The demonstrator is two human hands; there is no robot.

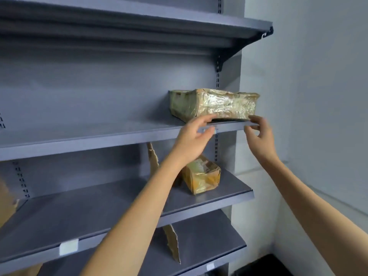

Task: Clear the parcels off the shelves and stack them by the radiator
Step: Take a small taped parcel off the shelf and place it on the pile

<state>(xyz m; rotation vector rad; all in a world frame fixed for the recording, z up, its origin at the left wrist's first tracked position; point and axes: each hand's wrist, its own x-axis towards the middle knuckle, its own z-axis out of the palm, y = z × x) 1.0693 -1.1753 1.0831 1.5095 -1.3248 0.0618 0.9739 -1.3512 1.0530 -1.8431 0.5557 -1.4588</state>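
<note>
My two bare forearms rise from the bottom of the frame toward the grey metal shelving (pixel 79 134). Lowest in view, a torn strip of cardboard (pixel 172 244) stands upright on the bottom shelf, with a white label tab (pixel 68 247) on the shelf lip at lower left. One shelf up, just right of centre, a small tape-wrapped cardboard parcel (pixel 202 177) lies at an angle, partly hidden behind my left wrist, and another ragged cardboard strip (pixel 153 156) stands just beside it. My left hand (pixel 192 139) is at the front edge of the middle shelf, fingers loosely spread and reaching for the lower left corner of the large parcel (pixel 214 104); whether the fingertips touch it I cannot tell. My right hand (pixel 258 134) is at the same shelf's lip under the parcel's right corner, fingers half curled and apart, gripping nothing. That large parcel, flat and wrapped in crinkled shiny tape, sits at the right end of the middle shelf, its near face at the edge. Above it runs the top shelf on a black bracket (pixel 225 60), and a pale wall (pixel 318 76) fills the right side.
</note>
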